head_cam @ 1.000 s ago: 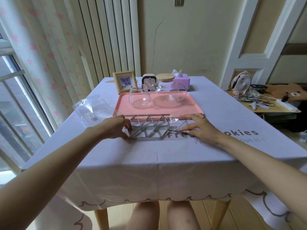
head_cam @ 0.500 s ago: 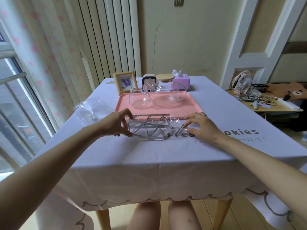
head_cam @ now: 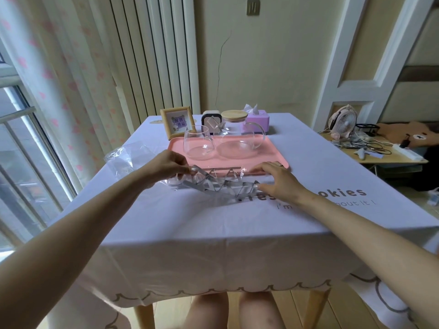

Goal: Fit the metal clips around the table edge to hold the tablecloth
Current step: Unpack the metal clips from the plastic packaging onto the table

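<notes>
We are holding the metal clips (head_cam: pixel 213 184), which are lying 9-to-3 o'clock: left hand (head_cam: pixel 166 167) pinching the 9 end, right hand (head_cam: pixel 278 179) pressing flat-fingered at 3.

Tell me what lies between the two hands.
In the head view, the bundle of metal clips spans the gap, left hand at one end and right hand at the other.
</notes>
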Motion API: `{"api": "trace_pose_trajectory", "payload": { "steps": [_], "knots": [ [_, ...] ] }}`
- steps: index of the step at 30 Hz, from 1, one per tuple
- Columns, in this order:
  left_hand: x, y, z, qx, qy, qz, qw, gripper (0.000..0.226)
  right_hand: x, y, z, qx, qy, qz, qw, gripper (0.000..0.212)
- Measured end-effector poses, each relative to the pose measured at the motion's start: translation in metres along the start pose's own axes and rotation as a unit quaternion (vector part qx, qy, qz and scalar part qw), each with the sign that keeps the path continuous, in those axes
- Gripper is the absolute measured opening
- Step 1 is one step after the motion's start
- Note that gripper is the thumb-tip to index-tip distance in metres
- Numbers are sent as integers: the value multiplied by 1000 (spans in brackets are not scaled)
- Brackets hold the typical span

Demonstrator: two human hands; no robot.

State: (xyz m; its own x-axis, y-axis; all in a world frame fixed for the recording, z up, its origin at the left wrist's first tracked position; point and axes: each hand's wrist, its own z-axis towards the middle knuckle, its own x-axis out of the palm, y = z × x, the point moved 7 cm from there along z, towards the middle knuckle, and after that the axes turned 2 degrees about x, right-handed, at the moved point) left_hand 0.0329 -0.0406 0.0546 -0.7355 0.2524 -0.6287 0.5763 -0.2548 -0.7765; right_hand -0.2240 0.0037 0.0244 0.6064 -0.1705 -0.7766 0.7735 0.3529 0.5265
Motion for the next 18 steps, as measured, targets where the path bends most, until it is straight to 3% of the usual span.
{"api": "trace_pose_trajectory", "payload": {
  "steps": [9,15,18],
  "knots": [
    [0,-15,2,48,-13,27,998,8,36,42,22,-11,62,20,998,55],
    [-6,-19,9,143,-146,173,964,10,62,67,57,53,95,185,977,27],
    [-7,-21,5,165,-199,124,958,18,62,85,71,67,102,281,952,21]
  ]
}}
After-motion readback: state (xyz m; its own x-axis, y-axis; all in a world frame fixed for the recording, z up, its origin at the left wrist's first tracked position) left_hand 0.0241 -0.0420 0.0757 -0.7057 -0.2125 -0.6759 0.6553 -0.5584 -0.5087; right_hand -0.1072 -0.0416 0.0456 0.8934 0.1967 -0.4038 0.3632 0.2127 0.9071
